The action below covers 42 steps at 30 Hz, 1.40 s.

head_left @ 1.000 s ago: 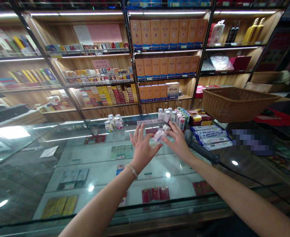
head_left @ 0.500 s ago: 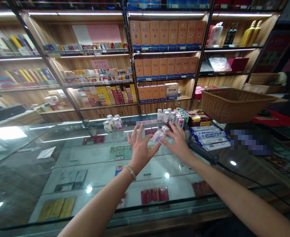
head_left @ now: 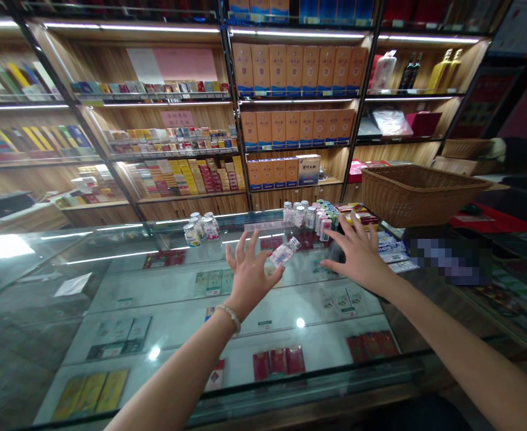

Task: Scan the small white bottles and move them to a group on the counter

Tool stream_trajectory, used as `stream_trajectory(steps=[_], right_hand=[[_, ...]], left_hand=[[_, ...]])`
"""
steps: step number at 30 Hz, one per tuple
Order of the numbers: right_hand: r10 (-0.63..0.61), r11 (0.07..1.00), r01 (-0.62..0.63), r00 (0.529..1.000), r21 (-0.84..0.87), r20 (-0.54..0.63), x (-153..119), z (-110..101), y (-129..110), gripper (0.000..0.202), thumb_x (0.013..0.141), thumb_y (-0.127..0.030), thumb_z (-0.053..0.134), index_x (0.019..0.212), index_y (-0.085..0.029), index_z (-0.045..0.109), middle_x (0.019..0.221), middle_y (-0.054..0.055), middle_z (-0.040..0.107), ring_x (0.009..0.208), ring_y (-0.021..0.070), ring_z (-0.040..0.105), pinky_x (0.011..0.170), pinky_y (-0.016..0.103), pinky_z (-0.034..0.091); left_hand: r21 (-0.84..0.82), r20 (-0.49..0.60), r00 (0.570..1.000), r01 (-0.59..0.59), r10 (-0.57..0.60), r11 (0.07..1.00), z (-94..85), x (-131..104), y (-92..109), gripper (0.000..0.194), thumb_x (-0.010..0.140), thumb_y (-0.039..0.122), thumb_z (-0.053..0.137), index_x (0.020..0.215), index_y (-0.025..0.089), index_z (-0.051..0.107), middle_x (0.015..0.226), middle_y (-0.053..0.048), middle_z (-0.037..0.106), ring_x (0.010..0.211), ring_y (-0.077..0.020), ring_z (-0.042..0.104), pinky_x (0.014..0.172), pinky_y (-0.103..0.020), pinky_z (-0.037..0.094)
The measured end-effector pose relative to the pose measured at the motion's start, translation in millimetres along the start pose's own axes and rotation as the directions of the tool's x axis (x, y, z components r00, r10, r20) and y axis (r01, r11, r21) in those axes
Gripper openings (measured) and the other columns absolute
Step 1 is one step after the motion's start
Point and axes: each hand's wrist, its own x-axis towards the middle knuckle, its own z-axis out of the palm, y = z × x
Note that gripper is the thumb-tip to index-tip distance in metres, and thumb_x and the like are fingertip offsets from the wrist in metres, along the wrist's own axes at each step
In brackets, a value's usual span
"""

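1. Tilted above the clear glass counter (head_left: 168,299), cap end up and rightward: a small transparent, pink-printed bottle (head_left: 283,254) with a silvery cap.
2. Pinched near its lower end between thumb and forefinger of the left hand (head_left: 250,276), with the other fingers spread.
3. To its right, apart from it, opened wide and gripping nothing: the right hand (head_left: 357,254).
4. By those fingertips, cannot tell whether touching: small silver-capped bottles, clustered (head_left: 299,216).
5. Farther right: a brown woven wicker basket (head_left: 409,203).

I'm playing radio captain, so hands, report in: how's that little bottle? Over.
Left hand pinching little bottle, tilted. Right hand open, apart from it. Bottle cluster stands beyond, not between hands.
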Motion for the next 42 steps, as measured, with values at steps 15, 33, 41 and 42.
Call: stream_trajectory(steps=[15,33,41,42], right_hand=[[0.091,0.977,-0.050,0.978,-0.209,0.187,-39.3,3.4,25.7,0.051,0.081,-0.045,0.069,0.123,-0.017,0.061,0.156,0.023,0.042,0.140,0.0433,0.039,0.101,0.057,0.045],[0.227,0.970,-0.180,0.907,-0.161,0.355,-34.2,9.4,-2.7,0.019,0.089,-0.024,0.053,0.105,-0.014,0.056,0.110,0.016,0.060,0.102,0.0297,0.063,0.076,0.036,0.049],[0.188,0.873,-0.191,0.981,0.449,0.052,-30.4,-17.3,-5.6,0.029,0.078,-0.028,0.057,0.105,-0.019,0.061,0.102,0.008,0.068,0.095,0.0252,0.065,0.083,0.036,0.051],[0.168,0.803,-0.167,0.984,0.572,0.050,-29.0,-21.7,-10.8,0.033,0.078,-0.030,0.057,0.109,-0.020,0.062,0.103,0.007,0.071,0.096,0.0244,0.066,0.085,0.036,0.051]], left_hand=[[-0.014,0.020,1.000,-0.016,0.016,1.000,-0.9,0.0,0.8,0.028,0.080,0.047,0.076,0.097,0.025,0.075,0.160,-0.010,0.043,0.152,-0.0398,0.028,0.123,-0.071,0.006],[0.001,0.006,0.999,-0.038,0.038,0.999,2.4,-1.2,-0.9,0.028,0.078,0.045,0.078,0.098,0.026,0.074,0.160,-0.010,0.044,0.152,-0.0393,0.029,0.123,-0.071,0.006],[0.029,-0.009,1.000,-0.021,0.021,0.999,0.9,1.2,-9.0,0.028,0.080,0.045,0.077,0.099,0.025,0.074,0.160,-0.010,0.043,0.151,-0.0400,0.029,0.123,-0.072,0.006],[0.038,-0.019,1.000,-0.014,0.014,0.999,1.1,1.3,-10.7,0.028,0.080,0.045,0.076,0.098,0.025,0.074,0.161,-0.010,0.043,0.151,-0.0400,0.029,0.123,-0.072,0.005]])
